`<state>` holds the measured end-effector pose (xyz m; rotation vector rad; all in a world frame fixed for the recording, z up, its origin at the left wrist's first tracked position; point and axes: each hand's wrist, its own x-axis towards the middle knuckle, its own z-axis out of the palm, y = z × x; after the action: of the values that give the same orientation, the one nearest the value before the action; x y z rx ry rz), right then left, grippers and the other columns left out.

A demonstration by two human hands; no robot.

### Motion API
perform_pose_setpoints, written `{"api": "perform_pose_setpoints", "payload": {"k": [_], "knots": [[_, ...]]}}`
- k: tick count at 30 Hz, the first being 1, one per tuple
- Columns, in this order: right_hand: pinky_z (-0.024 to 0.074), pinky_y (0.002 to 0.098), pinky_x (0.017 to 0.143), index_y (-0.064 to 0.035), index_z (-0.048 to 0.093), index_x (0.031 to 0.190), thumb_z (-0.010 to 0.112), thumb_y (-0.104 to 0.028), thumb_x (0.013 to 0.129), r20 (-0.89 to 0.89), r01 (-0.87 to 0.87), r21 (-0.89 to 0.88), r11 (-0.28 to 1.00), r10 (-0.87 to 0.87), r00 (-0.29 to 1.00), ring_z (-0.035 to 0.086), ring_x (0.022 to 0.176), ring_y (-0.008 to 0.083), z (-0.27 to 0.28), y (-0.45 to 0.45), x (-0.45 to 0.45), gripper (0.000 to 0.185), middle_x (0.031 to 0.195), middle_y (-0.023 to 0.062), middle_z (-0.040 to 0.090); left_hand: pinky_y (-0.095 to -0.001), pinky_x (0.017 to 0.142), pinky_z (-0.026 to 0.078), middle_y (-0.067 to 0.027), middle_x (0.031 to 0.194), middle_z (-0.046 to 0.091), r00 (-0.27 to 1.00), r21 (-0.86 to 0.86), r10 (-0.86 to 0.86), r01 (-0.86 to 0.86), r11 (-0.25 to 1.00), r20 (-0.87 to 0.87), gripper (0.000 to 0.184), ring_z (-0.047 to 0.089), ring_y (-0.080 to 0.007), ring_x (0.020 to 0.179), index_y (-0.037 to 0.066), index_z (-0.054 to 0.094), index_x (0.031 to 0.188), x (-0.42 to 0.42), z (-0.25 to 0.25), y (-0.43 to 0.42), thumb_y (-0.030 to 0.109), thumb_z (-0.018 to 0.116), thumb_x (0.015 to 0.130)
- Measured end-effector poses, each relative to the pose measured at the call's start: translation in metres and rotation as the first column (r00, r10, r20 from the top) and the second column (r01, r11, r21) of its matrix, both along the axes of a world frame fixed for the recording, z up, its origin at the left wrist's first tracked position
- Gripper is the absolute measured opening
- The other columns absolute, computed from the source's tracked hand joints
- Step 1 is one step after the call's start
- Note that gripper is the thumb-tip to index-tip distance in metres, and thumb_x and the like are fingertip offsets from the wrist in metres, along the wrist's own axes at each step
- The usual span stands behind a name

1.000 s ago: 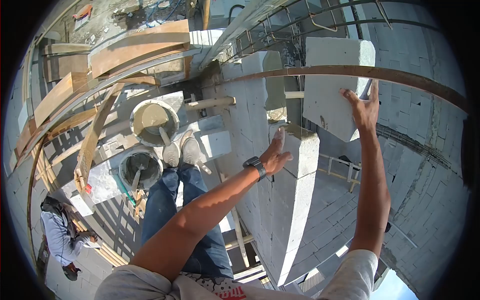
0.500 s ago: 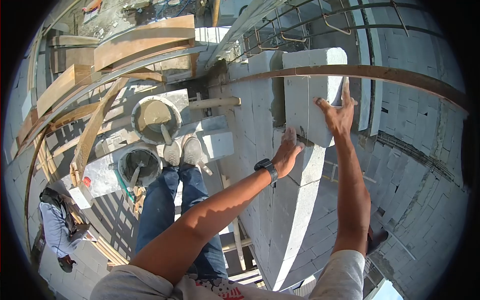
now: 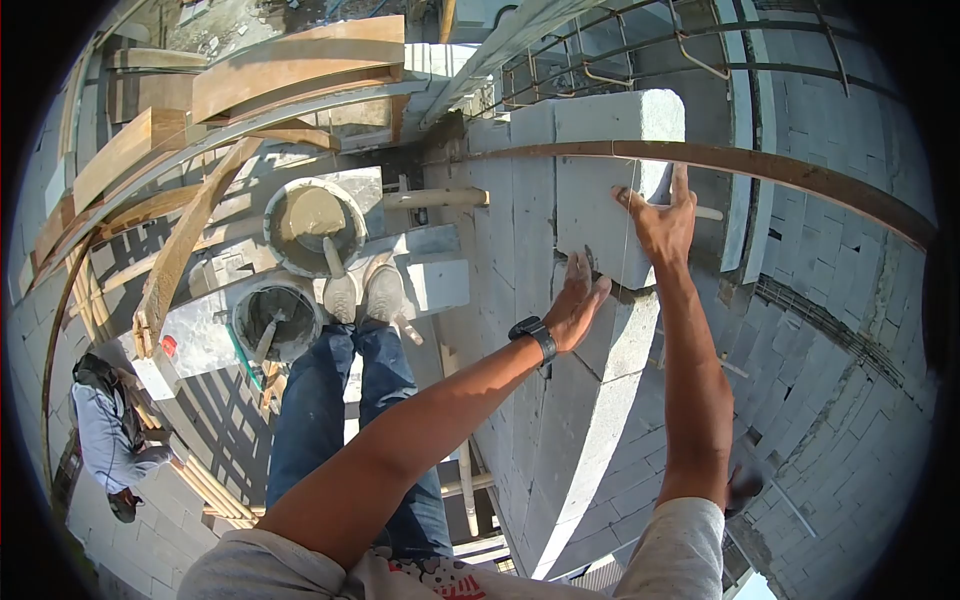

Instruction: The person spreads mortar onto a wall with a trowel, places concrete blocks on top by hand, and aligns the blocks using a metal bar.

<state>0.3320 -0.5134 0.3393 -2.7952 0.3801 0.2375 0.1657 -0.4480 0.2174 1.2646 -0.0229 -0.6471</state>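
A large light-grey aerated concrete block (image 3: 590, 205) sits on top of the wall (image 3: 570, 420), close against the neighbouring block. My right hand (image 3: 664, 225) grips its right edge, thumb on the near face and fingers over the side. Beside the block's lower edge, my left hand (image 3: 578, 305) lies with fingers stretched out, the fingertips near the joint. A dark watch (image 3: 533, 340) is on my left wrist. A thin string passes across the block, and a brown curved bar (image 3: 740, 160) crosses in front of it.
Two buckets stand by my feet: one with wet mortar (image 3: 308, 213) and one darker bucket (image 3: 290, 322), each with a tool handle. Timber boards (image 3: 300, 70) lie at upper left, rebar (image 3: 690, 70) at upper right. Another person (image 3: 108, 430) is at lower left.
The block has shifted left, and the dark gap between it and the neighbouring block has closed. My right hand moved with it; my left hand stays almost in place. The person below has changed posture.
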Motion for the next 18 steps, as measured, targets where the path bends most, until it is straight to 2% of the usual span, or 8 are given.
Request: {"api": "perform_pose_setpoints", "payload": {"k": [9,18], "knots": [[0.0488,0.0491,0.095,-0.0106,0.035,0.154,0.087,-0.038,0.064,0.055,-0.035,-0.064,0.997,0.039,0.998,0.057,0.111,0.0409,-0.014,-0.002,-0.008,0.108,0.117,0.0276,0.054,-0.0439,0.124,0.0,-0.0277,0.162,-0.017,0.996,0.012,-0.031,0.032,0.999,-0.081,0.097,-0.015,-0.0345,0.152,-0.006,-0.011,0.154,0.001,0.005,0.003,0.069,0.016,0.098],[0.0492,0.0488,0.095,-0.0105,0.03,0.156,0.087,-0.043,0.064,0.036,-0.066,-0.08,0.995,0.069,0.997,0.057,0.11,0.0412,-0.011,-0.002,-0.013,0.114,0.117,0.0294,0.055,-0.044,0.124,0.0,-0.029,0.162,-0.016,0.997,0.015,-0.003,0.004,1.0,-0.078,0.097,-0.015,-0.0364,0.152,-0.008,-0.012,0.153,-0.003,0.005,0.001,0.067,0.018,0.099]]}}
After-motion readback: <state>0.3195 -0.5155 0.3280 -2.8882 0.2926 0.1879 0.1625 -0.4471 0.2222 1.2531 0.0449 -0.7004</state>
